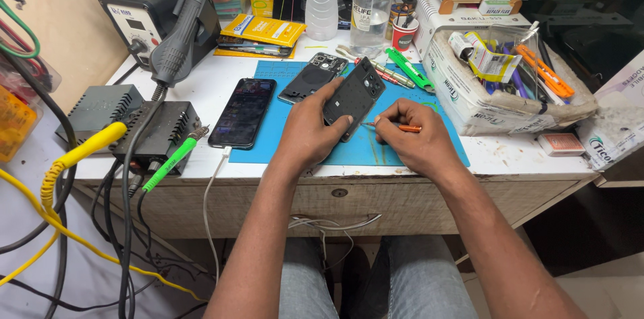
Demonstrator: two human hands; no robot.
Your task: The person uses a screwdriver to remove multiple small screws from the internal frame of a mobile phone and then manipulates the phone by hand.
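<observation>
Dark opened phone [353, 95], back upward, tilted.

Black phone panel [353, 97], orange-handled screwdriver [401, 128], blue mat [376, 148], white tabletop [208, 87], yellow booklet [263, 29], green-tipped iron [171, 158], yellow cable [80, 154].

Matt black plastic phone back [353, 97] — rubbery blue mat [376, 148]
</observation>
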